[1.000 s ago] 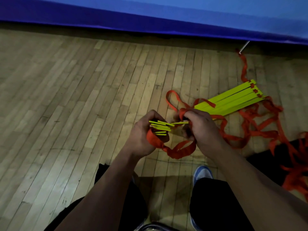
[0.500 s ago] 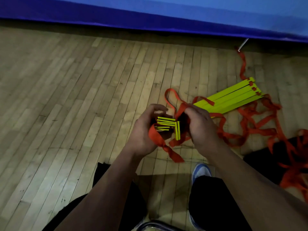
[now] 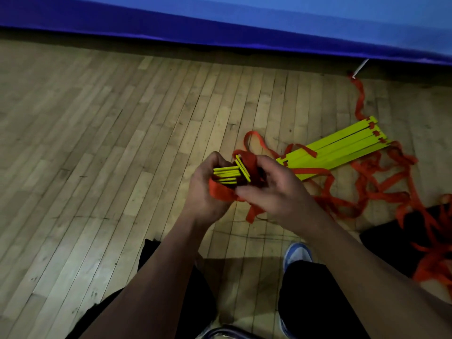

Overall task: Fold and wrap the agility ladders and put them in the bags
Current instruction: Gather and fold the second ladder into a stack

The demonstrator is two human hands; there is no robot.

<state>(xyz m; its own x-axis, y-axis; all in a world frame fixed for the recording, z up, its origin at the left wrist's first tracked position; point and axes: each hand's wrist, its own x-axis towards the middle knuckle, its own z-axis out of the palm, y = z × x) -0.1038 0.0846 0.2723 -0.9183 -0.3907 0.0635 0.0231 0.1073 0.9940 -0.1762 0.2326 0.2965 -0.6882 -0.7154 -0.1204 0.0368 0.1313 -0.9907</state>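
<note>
I hold a bundle of yellow ladder rungs (image 3: 226, 174) end-on in front of me, with orange strap (image 3: 250, 165) wound around it. My left hand (image 3: 205, 196) grips the bundle from the left and below. My right hand (image 3: 276, 189) grips it from the right, fingers over the strap, and a loose strap end (image 3: 253, 214) hangs under it. A second ladder lies on the floor behind my hands: flat yellow rungs (image 3: 337, 149) side by side, with tangled orange strap (image 3: 381, 189) spread to the right.
A wooden plank floor (image 3: 110, 167) runs to a blue padded wall mat (image 3: 220, 23) at the back. A dark bag or mat (image 3: 396, 241) lies at the right edge under orange strap. My black-clad knees and a blue shoe (image 3: 297, 253) are at the bottom.
The strap loop that hung below the bundle has been drawn up and around it. My right hand has turned over the bundle's right side. Only a short end hangs now.
</note>
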